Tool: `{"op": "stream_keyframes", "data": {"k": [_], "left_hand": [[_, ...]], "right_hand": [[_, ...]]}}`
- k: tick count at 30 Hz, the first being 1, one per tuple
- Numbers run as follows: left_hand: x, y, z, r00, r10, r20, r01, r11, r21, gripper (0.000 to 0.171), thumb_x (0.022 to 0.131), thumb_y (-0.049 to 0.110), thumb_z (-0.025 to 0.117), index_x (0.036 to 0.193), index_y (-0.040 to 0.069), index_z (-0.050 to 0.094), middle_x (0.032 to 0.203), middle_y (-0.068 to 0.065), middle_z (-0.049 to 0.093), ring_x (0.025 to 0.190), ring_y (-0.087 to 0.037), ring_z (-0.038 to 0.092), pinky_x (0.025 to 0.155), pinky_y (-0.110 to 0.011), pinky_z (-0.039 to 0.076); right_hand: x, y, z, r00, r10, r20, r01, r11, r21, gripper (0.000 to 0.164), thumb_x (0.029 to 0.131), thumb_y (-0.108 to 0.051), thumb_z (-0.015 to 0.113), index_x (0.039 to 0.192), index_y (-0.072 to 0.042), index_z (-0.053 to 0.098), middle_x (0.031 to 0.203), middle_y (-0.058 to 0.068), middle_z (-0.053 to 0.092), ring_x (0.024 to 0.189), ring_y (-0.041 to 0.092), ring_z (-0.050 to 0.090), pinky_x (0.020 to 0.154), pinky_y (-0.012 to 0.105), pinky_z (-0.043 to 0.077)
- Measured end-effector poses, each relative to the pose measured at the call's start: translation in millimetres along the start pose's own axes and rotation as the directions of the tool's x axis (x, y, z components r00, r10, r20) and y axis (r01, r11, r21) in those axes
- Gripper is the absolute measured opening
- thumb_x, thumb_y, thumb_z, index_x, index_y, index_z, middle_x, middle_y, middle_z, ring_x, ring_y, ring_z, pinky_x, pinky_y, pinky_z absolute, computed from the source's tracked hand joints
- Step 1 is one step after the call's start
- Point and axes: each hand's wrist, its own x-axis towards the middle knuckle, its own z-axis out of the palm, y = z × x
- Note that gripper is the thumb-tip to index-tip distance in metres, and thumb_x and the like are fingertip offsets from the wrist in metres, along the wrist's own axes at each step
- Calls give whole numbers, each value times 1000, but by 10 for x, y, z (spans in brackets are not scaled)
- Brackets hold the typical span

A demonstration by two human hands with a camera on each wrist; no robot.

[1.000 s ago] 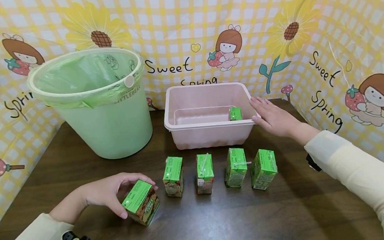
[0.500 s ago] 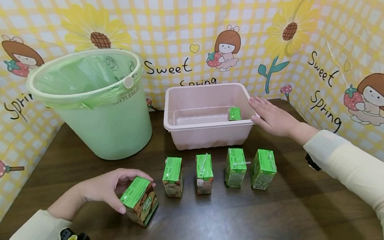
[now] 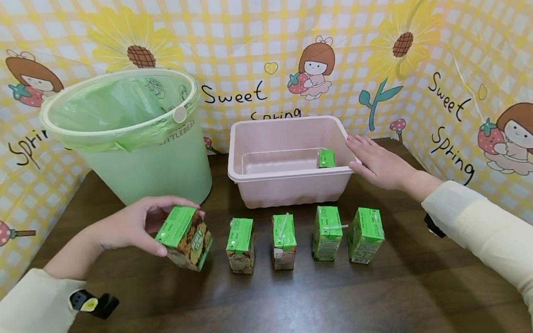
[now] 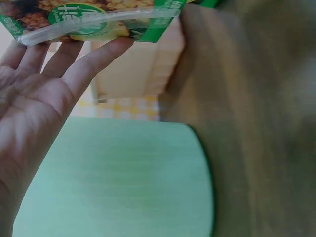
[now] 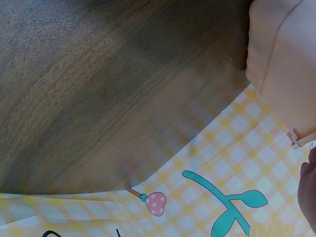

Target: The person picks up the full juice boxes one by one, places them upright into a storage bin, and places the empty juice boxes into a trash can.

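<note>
Inside pink tub (image 3: 291, 189), green box (image 3: 327, 158); left hand (image 3: 131, 226) grips carton (image 3: 185, 239) near lined bucket (image 3: 155, 171); straight-fingered right hand (image 3: 378, 165) touches tub

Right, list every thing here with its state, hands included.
Held carton: tilted, apparently off the table
Left hand: gripping that carton
Four row cartons: upright on the table
Pink tub: upright, open-topped
Tub carton: inside, partly hidden
Right hand: resting against the tub's side rim
Green bucket: upright, lidless
Bag: opened, draped over the bucket's rim
</note>
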Motion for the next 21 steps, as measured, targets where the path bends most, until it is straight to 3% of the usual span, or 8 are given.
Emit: {"op": "stream_keyframes", "data": {"k": [4, 7, 11, 15, 17, 21], "left_hand": [[76, 140, -64, 993, 4, -119, 9, 994, 111, 78, 71, -19, 72, 141, -10, 38, 136, -20, 52, 109, -27, 61, 83, -38, 54], [148, 237, -77, 973, -9, -231, 46, 987, 157, 76, 73, -18, 72, 141, -2, 43, 132, -15, 56, 104, -24, 62, 81, -36, 55], [272, 355, -47, 923, -34, -383, 101, 983, 156, 74, 76, -16, 73, 142, 4, 46, 123, -14, 61, 99, -23, 63, 78, -33, 55], [446, 422, 24, 847, -75, -526, 177, 973, 146, 71, 79, -7, 75, 142, 9, 48, 117, -12, 63, 97, -23, 62, 75, -32, 55], [553, 430, 58, 819, -89, -568, 190, 974, 121, 70, 80, -3, 76, 143, 10, 47, 119, -11, 61, 99, -23, 60, 76, -31, 55], [784, 419, 88, 795, -82, -601, 141, 989, 51, 70, 83, -1, 74, 145, 8, 44, 128, -12, 56, 107, -25, 57, 80, -29, 53]], "right_hand": [[-2, 1, 4, 1000, -3, 1, 3, 1000, -2, 63, 105, -34, 37, 152, 4, 20, 157, 23, 18, 145, 39, 13, 116, 46, 8], [6, -2, -4, 1000, -7, -3, 7, 1000, -7, 63, 105, -36, 36, 152, 4, 20, 157, 24, 19, 144, 40, 13, 116, 47, 9], [29, -4, -8, 1000, -8, -7, 8, 1000, -14, 64, 106, -38, 35, 152, 4, 20, 157, 23, 18, 144, 40, 14, 116, 47, 9], [30, -12, -5, 1000, -5, -10, 5, 1000, -6, 64, 106, -38, 35, 152, 4, 20, 157, 23, 18, 144, 40, 14, 116, 46, 9], [17, -17, -3, 1000, -3, -9, 3, 1000, 1, 64, 105, -38, 35, 152, 4, 20, 157, 23, 18, 144, 40, 14, 116, 46, 8], [3, -24, -2, 1000, -2, -5, 2, 1000, 9, 64, 106, -38, 34, 152, 5, 20, 157, 24, 18, 144, 40, 13, 116, 46, 8]]}}
